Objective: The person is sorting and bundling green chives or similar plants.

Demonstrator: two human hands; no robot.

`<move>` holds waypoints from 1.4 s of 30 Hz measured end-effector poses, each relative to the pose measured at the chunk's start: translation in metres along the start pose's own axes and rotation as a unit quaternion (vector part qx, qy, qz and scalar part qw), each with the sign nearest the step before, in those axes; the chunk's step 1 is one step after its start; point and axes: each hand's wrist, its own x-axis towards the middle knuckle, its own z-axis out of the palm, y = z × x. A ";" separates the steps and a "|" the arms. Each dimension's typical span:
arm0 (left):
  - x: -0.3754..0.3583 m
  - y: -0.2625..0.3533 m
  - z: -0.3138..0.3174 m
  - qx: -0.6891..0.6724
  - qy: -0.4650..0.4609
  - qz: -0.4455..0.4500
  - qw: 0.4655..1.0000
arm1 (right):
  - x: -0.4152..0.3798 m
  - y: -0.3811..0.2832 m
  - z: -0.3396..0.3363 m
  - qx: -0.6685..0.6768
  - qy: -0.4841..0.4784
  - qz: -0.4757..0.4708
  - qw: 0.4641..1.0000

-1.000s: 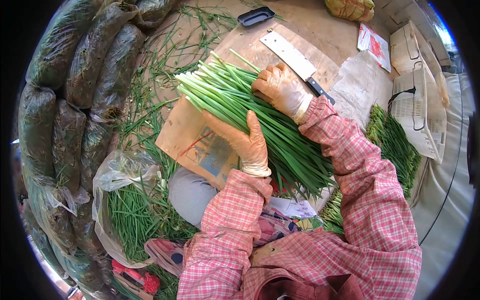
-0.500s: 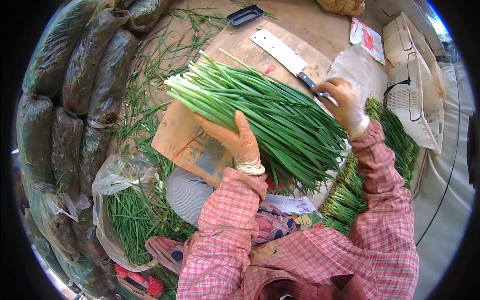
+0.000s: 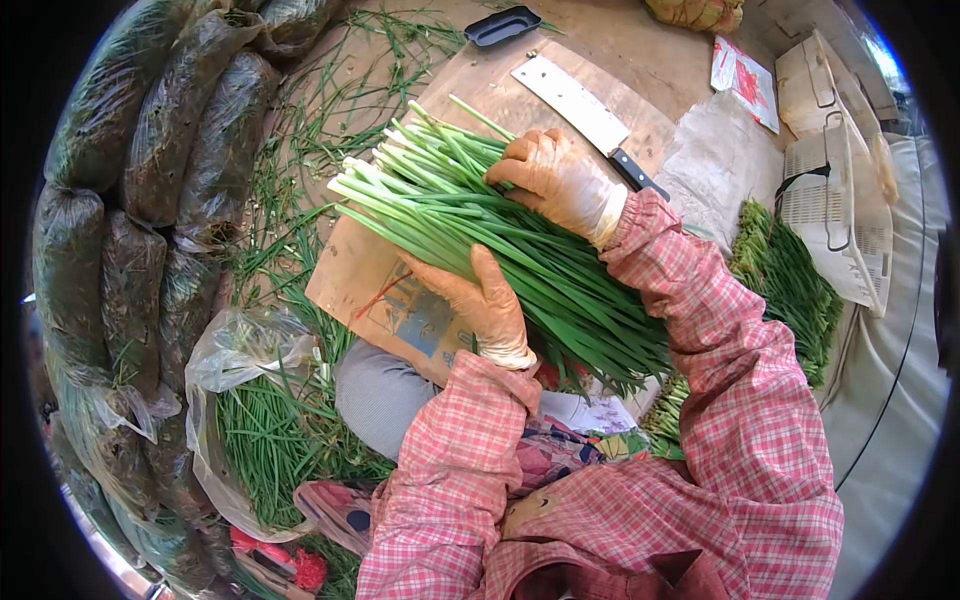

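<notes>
1. Both gloved hands are on the bunch of green chives (image 3: 520,250), which lies slantwise across a sheet of cardboard (image 3: 365,270), pale cut ends up-left, dark leaf tips down-right.
2. The left hand (image 3: 482,300) is under and along the near side of the bunch, fingers curled around the stalks, thumb pointing up against them. It has a cupping grip rather than a tight fist.
3. The right hand (image 3: 555,182) sits on top of the bunch at its far side, palm down, fingers bent over the stalks and pressing them.
4. So the bunch is sandwiched: left hand below and nearer the body, right hand above and farther out.
5. Just beyond the right hand lies a cleaver (image 3: 580,108) on a wooden board (image 3: 520,95), blade pointing away, dark handle near the right wrist. It is not touched.
6. Writing: the cardboard carries blue and red print near the left hand, too smeared to read. A red-and-white packet (image 3: 745,78) at top right has markings, also illegible.
</notes>
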 end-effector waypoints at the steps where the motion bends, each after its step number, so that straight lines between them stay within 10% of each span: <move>1: 0.000 0.000 0.000 0.004 0.000 0.001 1.000 | -0.001 0.000 0.004 -0.022 0.000 -0.003 1.000; 8: -0.001 -0.003 0.002 -0.025 0.004 -0.006 1.000 | -0.002 0.004 0.011 -0.108 -0.016 -0.025 0.994; 14: -0.001 -0.003 0.001 -0.015 0.009 -0.009 1.000 | -0.026 -0.001 0.006 0.083 0.059 0.083 0.991; 19: 0.000 0.001 0.003 -0.033 0.011 -0.003 0.999 | -0.070 -0.014 -0.044 0.441 0.122 0.296 0.838; 23: 0.000 0.004 0.003 0.009 0.007 0.003 1.000 | -0.131 0.016 -0.099 0.587 0.210 0.271 0.733; 24: 0.000 0.005 0.003 0.026 0.004 -0.002 1.000 | -0.141 0.022 -0.104 0.299 0.051 0.378 0.875; 25: 0.000 0.007 0.004 0.044 0.004 -0.004 0.999 | -0.145 0.027 -0.105 -0.031 -0.111 0.426 0.897; 26: -0.001 0.008 0.006 0.063 0.005 -0.002 0.998 | -0.145 0.031 -0.101 -0.358 -0.252 0.413 0.798; 29: -0.001 0.007 0.014 0.097 0.023 0.023 0.995 | -0.091 -0.002 -0.077 -0.137 0.059 0.230 0.962; 42: 0.038 0.025 -0.086 0.396 -0.117 0.013 0.911 | 0.020 -0.058 0.046 -0.103 -0.016 0.183 0.978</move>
